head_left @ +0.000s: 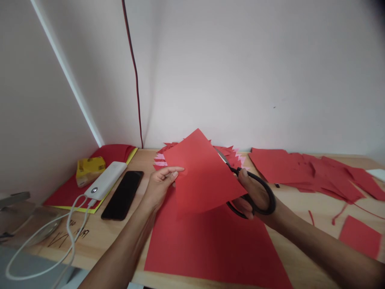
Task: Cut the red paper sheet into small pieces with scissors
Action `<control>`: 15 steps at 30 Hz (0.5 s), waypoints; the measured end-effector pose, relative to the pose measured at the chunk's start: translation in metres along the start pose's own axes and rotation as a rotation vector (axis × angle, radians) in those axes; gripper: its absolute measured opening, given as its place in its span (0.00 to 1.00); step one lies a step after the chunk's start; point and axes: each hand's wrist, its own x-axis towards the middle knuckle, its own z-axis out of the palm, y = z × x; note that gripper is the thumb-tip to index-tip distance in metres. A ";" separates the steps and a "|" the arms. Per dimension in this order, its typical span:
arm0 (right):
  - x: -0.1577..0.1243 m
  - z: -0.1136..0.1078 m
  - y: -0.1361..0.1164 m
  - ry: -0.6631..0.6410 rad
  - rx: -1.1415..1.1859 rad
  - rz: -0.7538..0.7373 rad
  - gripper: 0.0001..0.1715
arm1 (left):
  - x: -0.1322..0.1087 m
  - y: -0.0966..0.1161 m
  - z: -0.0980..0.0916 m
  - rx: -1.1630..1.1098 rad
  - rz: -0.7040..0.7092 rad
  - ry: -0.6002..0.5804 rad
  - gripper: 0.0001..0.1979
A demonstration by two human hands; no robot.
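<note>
My left hand (162, 182) pinches the left edge of a red paper sheet (201, 172), thumb on its face. The sheet is held up at a tilt above the table. In my right hand (248, 190) is a pair of scissors (264, 196) with black handles, fingers through the loops. Its blades lie at the sheet's upper right edge, partly hidden behind the paper. Below, a larger red sheet (216, 249) lies flat on the table. Behind the held sheet, red and pink paper pieces with pointed edges (236, 154) show in part.
Red paper pieces (319, 172) lie spread at the right, with a red square (359, 237) and thin scraps nearer me. On the left are a phone (122, 195), a white power bank (106, 180) with a cable, a yellow packet (90, 170) and red sheets (64, 192). A wall rises behind.
</note>
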 end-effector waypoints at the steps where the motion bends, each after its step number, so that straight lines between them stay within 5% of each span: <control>1: 0.000 -0.001 0.001 -0.014 -0.004 -0.001 0.43 | 0.000 0.000 0.000 0.005 0.002 0.003 0.10; 7: 0.005 -0.005 0.007 -0.177 0.025 -0.106 0.47 | -0.001 0.002 0.000 0.037 -0.012 -0.017 0.10; 15: 0.007 -0.007 0.003 -0.198 -0.007 -0.106 0.47 | -0.003 -0.004 0.000 0.025 -0.028 -0.081 0.11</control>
